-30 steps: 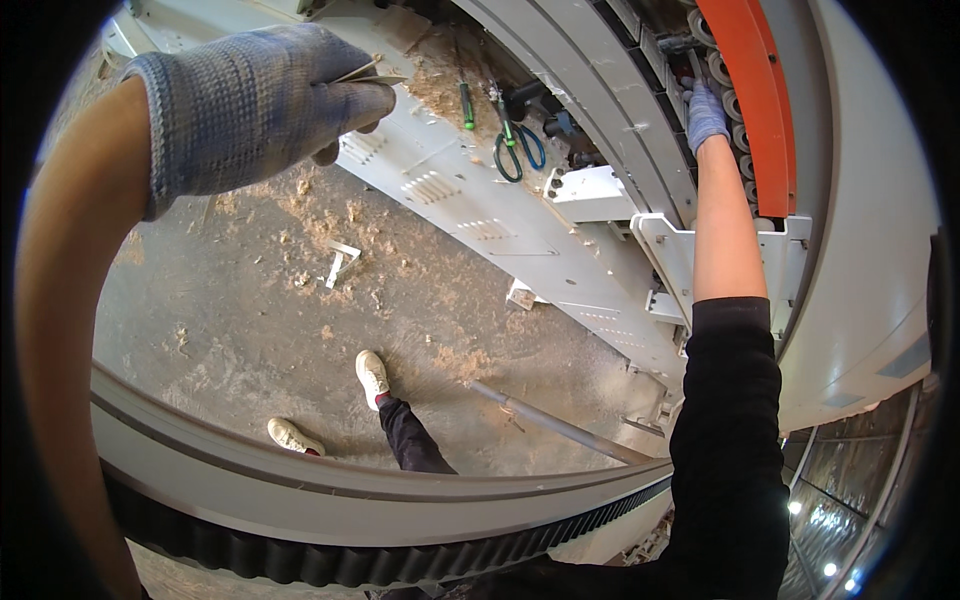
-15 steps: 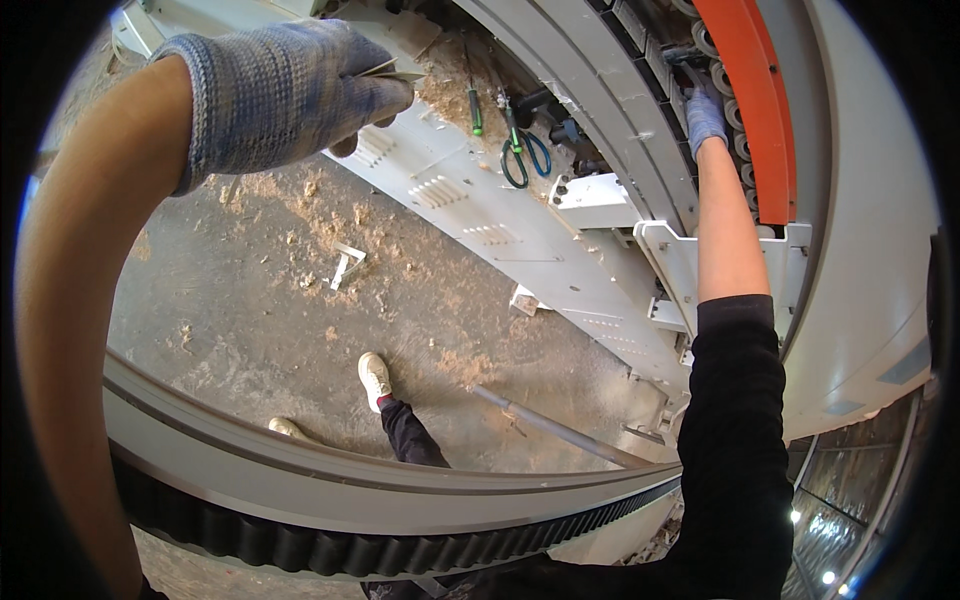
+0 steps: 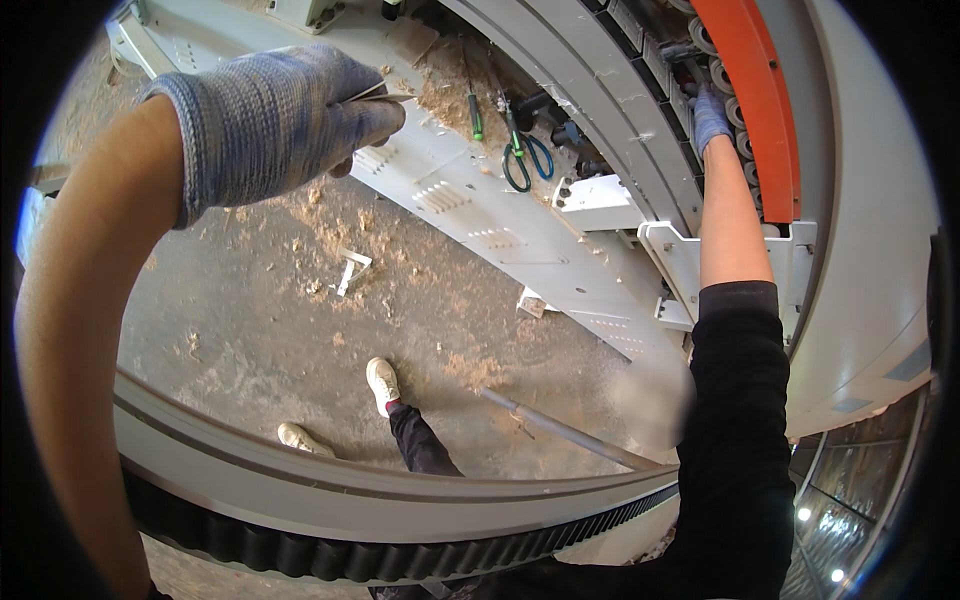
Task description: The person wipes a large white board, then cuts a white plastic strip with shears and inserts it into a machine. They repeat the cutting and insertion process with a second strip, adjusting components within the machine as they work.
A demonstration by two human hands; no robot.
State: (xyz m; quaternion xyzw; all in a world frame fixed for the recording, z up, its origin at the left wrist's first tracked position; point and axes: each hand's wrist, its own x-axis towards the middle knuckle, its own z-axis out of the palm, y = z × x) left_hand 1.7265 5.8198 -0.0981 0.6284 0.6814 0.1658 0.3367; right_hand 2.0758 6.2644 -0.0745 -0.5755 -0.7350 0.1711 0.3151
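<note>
My left hand [image 3: 285, 125], in a blue-and-white knitted glove, is raised at the upper left. Its thumb and fingers pinch a thin, pale flat strip [image 3: 388, 98], whose edges stick out past the fingertips. My right hand [image 3: 711, 120], in a light bluish glove, reaches deep into the machine at the upper right. There it lies between a row of black track pads [image 3: 672, 125] and a line of rollers [image 3: 735, 110]. Its fingers curl round the lower end of a dark hammer-shaped tool [image 3: 682, 54]; the fingertips are partly hidden.
An orange curved guard [image 3: 757, 105] flanks the rollers. A green-handled screwdriver [image 3: 475, 122] and scissors [image 3: 518, 168] lie among wood shavings on the machine base. Below me curves a rail with a black ribbed hose [image 3: 330, 548]. A pole [image 3: 570, 432] and a person's shoes [image 3: 382, 385] are on the floor.
The view has shifted slightly, so floor and machine sit a little to the right. My left hand is marginally lower and further left, still pinching the strip. The right hand stays among the rollers.
</note>
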